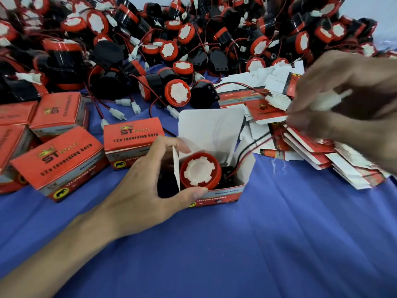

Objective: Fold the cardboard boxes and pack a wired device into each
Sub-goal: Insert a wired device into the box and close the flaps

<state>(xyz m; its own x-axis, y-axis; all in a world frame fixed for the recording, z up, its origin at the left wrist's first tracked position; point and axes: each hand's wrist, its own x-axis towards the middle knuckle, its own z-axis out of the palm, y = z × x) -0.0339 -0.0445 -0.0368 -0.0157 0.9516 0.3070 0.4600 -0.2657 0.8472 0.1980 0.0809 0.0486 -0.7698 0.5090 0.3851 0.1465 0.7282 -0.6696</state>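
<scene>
Horns (193, 39) heaped across upper frame, within reach; flat blanks (305, 143) stacked right. Box (217, 194) centre, lid up, horn (200, 171) seated inside, wire (251, 145) trailing out. Left hand (150, 181) braces box, thumb and fingers spread on its left walls. Right hand (348, 104), blurred, raised, fingers pinching white plug (328, 100), likely to tuck wire in.

The near half of the blue cloth (268, 244) lay bare, open to any reach. A heap of horns (171, 39) blocked the far edge, closed boxes (60, 162) crowded the left side, and flat cartons (311, 147) filled the right.
</scene>
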